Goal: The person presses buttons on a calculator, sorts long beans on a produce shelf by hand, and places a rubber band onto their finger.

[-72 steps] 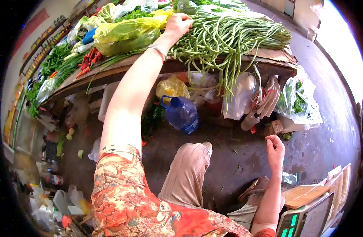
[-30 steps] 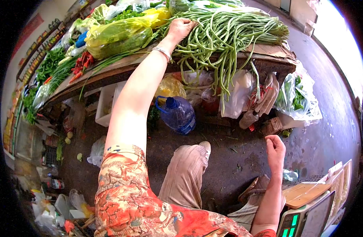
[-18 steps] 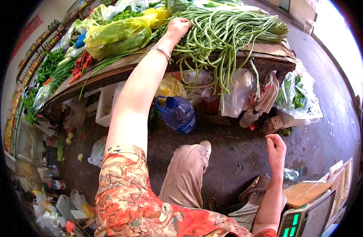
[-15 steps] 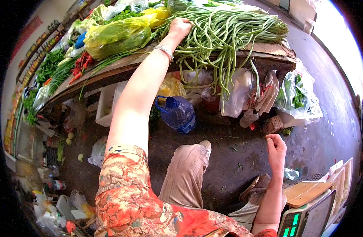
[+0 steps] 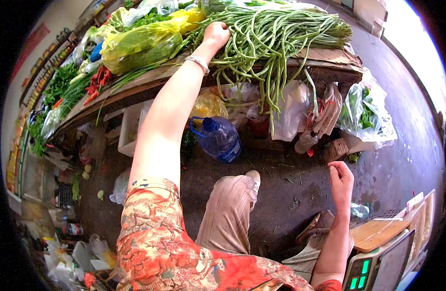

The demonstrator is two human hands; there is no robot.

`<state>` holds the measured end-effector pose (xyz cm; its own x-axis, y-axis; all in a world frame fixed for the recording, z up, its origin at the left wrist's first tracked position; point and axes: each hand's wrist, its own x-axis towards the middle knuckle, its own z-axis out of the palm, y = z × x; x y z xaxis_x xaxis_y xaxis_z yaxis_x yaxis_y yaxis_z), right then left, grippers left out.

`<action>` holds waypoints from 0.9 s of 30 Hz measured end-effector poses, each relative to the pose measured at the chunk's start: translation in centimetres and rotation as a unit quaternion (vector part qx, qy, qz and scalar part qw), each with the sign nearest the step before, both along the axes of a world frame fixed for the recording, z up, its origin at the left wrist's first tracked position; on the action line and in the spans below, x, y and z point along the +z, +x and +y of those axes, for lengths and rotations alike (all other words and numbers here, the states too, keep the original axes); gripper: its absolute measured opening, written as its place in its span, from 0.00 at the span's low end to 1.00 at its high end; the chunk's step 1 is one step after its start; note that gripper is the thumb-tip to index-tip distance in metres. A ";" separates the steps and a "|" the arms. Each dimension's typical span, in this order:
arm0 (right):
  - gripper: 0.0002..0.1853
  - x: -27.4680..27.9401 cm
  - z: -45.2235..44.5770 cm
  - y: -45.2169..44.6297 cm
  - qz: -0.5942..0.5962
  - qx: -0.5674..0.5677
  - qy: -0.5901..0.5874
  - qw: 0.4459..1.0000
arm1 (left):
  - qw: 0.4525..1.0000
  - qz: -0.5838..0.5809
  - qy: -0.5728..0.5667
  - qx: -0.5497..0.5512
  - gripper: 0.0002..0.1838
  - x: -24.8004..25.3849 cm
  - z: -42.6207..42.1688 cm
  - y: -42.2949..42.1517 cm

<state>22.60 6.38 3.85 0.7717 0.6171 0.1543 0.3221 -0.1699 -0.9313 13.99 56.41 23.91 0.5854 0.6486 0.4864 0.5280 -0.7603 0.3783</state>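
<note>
A large heap of green yardlong beans (image 5: 281, 36) lies on the wooden table, with many ends drooping over its near edge. My left hand (image 5: 216, 35), a bracelet at its wrist, is at the heap's left side with its fingers curled in against the beans. The fingertips are partly hidden. Left of that hand is a yellow plastic bag (image 5: 140, 46) with green leaves inside. My right hand (image 5: 340, 180) hangs over the floor by my right knee, fingers bent and pressed together, with nothing visible in them.
Under the table (image 5: 325, 71) stand a blue water bottle (image 5: 217, 139) and white bags (image 5: 292, 111). Red peppers (image 5: 99, 82) and leafy greens lie at the left. At the lower right is a scale (image 5: 361, 274) with a lit green display, beside a wooden board (image 5: 378, 235).
My left hand has shifted slightly left along the edge of the bean heap, still curled. My right hand stays nearly in place, with its fingers still bent.
</note>
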 end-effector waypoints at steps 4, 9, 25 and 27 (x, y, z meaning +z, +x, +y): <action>0.04 0.5 -0.2 0.0 0.000 -0.004 -0.006 1.000 | 0.999 -0.044 0.023 0.004 0.16 -1.2 1.5 -0.6; 0.04 0.6 -0.3 0.0 0.018 -0.008 -0.006 1.000 | 0.982 -0.186 -0.038 0.011 0.17 -1.8 1.8 -1.2; 0.04 1.4 -0.9 -0.3 0.019 -0.006 0.014 1.000 | 0.840 -0.159 -0.405 -0.324 0.05 1.7 -20.5 -8.0; 0.04 1.4 -1.1 -0.3 0.009 0.003 0.020 1.000 | 0.847 -0.018 -0.391 -0.360 0.09 -0.8 -22.1 -7.3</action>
<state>22.29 5.29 5.25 0.7706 0.6157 0.1649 0.3060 -0.1304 -0.9431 6.70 34.33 23.15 0.9597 0.2625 0.1000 0.0109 -0.3904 0.9206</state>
